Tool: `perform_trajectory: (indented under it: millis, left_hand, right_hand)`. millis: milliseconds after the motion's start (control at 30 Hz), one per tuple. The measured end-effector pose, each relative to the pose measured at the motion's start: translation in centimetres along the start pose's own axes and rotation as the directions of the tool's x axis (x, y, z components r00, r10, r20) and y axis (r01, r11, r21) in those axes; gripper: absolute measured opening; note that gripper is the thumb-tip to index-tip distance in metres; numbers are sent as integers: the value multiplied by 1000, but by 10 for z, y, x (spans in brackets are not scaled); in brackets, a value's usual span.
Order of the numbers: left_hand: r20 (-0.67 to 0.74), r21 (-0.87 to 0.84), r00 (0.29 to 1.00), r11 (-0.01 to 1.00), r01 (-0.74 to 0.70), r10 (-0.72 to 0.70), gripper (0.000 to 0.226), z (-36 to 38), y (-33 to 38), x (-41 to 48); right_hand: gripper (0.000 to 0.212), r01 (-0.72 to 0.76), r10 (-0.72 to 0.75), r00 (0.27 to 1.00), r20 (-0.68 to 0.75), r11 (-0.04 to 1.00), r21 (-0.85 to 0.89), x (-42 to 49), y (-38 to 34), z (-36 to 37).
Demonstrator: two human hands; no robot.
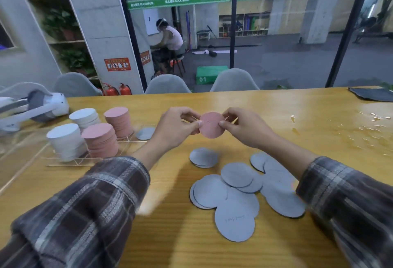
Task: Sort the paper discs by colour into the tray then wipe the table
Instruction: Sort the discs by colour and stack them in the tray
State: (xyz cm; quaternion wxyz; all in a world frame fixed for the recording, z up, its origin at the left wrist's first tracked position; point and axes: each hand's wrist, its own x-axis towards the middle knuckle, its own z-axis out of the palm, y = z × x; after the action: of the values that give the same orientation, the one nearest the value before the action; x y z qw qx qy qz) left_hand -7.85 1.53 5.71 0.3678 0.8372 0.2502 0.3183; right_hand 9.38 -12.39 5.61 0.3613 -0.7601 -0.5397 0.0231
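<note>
At the far left of the wooden surface lies a white headset. Just right of it stands a clear tray with thin dividers, holding 4 stacks: a near white stack and a far white stack, then to their right a near pink stack and a far pink stack. A single grey disc lies flat at the tray's right end; its clear walls make the exact compartment hard to tell. Right of the tray, the left hand, coming out of a plaid sleeve, pinches the left edge of a pink disc between thumb and curled fingers. The disc is held upright above the surface, facing the person, and the right hand pinches its right edge in the same way. Nearer than the hands, a small pile of grey discs lies flat, and just right and nearer a larger spread of overlapping grey discs covers the surface, its right side running under the right forearm. Further right, wet patches glisten on the wood, and a dark cloth lies at the far right corner.
</note>
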Motion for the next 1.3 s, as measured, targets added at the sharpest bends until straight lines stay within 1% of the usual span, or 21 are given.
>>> perform_trajectory:
  millis: [67, 267, 400, 500, 667, 767, 900, 1100, 1200, 1300]
  left_hand:
    - [-61, 34, 998, 999, 5, -3, 9, -22, -5, -6]
    - [-181, 84, 982, 994, 64, -49, 19, -88, -15, -26]
    - [-266, 167, 963, 983, 78, -32, 11, -131, -24, -28]
    - [-313, 247, 949, 962, 115, -33, 11, -164, -35, -23]
    - [-330, 300, 939, 932, 201, -96, 15, -206, -63, -7]
    - [-352, 332, 929, 912, 241, -117, 18, -218, -75, 7]
    - [-353, 341, 924, 899, 273, -147, 22, -224, -92, 24]
    - [-275, 408, 943, 866, 289, -185, 29, -218, -101, 30]
    - [-251, 413, 949, 865, 283, -191, 28, -213, -104, 29]
    - [-227, 454, 955, 847, 278, -192, 34, -212, -106, 29]
  right_hand:
    - [14, 20, -20, 1000, -12, 999, 25, 9, -20, 12]
    - [19, 83, -81, 996, -24, 992, 90, 35, -78, 47]
    - [21, 104, -106, 994, 15, 989, 108, 58, -117, 70]
    - [24, 122, -127, 992, 29, 985, 120, 77, -144, 89]
    - [24, 111, -122, 990, 68, 984, 143, 111, -175, 123]
    - [26, 82, -96, 991, 91, 985, 149, 132, -182, 142]
    - [31, 62, -74, 992, 106, 992, 113, 152, -185, 158]
    - [31, 61, -71, 987, 147, 995, 75, 165, -180, 172]
    - [31, 52, -65, 988, 143, 994, 92, 165, -177, 177]
    - [28, 31, -45, 989, 139, 994, 105, 166, -175, 179]
